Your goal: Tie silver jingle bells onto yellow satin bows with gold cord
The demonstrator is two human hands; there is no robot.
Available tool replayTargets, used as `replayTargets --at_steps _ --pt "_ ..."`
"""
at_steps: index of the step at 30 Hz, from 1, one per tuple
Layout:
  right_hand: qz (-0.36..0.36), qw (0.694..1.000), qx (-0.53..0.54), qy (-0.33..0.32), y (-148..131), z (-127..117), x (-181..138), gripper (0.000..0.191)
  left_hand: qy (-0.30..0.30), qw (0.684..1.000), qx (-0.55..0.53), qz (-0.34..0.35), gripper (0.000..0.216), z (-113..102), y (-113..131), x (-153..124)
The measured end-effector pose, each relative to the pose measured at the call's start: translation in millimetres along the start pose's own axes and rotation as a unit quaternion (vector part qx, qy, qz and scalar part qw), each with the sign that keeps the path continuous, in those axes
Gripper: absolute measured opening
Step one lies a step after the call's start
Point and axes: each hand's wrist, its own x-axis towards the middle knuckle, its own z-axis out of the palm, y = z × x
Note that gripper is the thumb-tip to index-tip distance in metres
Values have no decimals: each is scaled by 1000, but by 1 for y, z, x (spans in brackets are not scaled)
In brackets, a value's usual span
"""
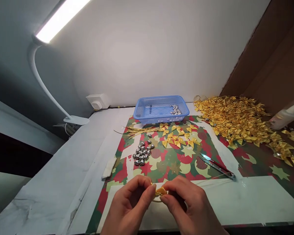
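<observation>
Between my two hands, above the white strip at the table's front, is a yellow-gold ribbon bow (162,191) with a bit of silver showing under it. My left hand (134,202) pinches its left side between thumb and forefinger. On the right side, my right hand (186,202) grips the bow in the same kind of pinch. A gold cord (157,201) loops just below the fingertips. The fingers hide much of the bow. Beyond the hands lie silver jingle bells (141,153), several loose gold bows (178,140) and a bundle of gold cords (139,131).
A blue mesh basket (147,112) at the back holds silver bells. Thread snips (218,166) lie to the right. A large heap of gold bows (235,117) fills the right rear, near a white bottle (286,116). A lamp (39,75) and folded white cloth (109,168) are left.
</observation>
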Motion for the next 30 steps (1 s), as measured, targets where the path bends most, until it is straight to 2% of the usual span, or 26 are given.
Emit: replayTargets --at_steps 5,12,16,20,25,30 --pt "5 999 -33 32 0 -1 -4 22 22 998 -45 -37 30 1 -4 0" --pt "28 999 -25 17 -2 -1 2 26 14 990 -105 -94 30 2 -8 -1" --pt "22 998 -34 44 -1 -1 2 28 3 988 -117 -99 28 1 -9 1" --pt "65 995 37 60 2 0 3 21 1 992 -106 -62 27 0 -8 1" --pt "126 985 107 50 3 -2 8 23 -15 987 -145 -61 19 1 -6 2" --pt "203 948 245 16 2 -2 11 25 -14 986 -156 -63 19 1 -7 3"
